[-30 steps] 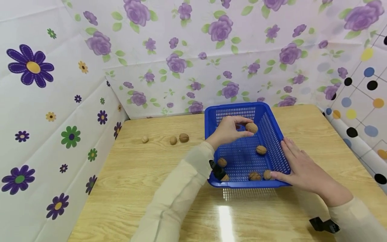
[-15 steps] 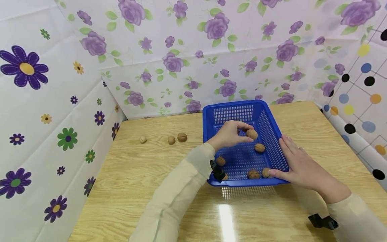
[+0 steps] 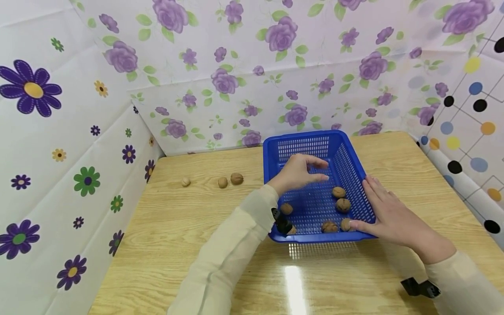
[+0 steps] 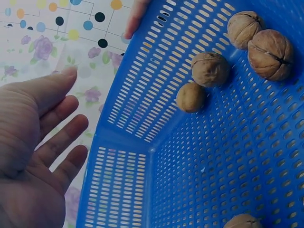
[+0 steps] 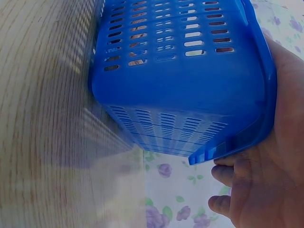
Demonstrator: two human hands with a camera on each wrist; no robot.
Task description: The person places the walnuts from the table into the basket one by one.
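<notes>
My left hand (image 3: 299,172) hovers over the blue plastic basket (image 3: 311,238), its thumb and fingers apart with nothing between them. In the left wrist view its palm (image 4: 28,180) shows bare beside the basket wall. Several walnuts lie on the basket floor: a walnut (image 3: 343,205) sits just in front of another walnut (image 3: 338,192) near the right wall. At the front right corner my right hand (image 3: 393,218) holds the rim, thumb over the edge close to a walnut (image 3: 346,225). In the right wrist view its fingers (image 5: 223,173) lie outside, by the rim's underside.
On the wooden table (image 3: 189,227), left of the basket, lie a walnut (image 3: 237,178), a smaller brown one (image 3: 222,182) and a small pale one (image 3: 185,181). A flowered sheet (image 3: 220,96) hangs behind the table. Patterned sheets also stand at both sides.
The walnut pinched in my left hand has been lowered and let go, and now lies on the basket floor by the right wall. My right hand stays at the rim.
</notes>
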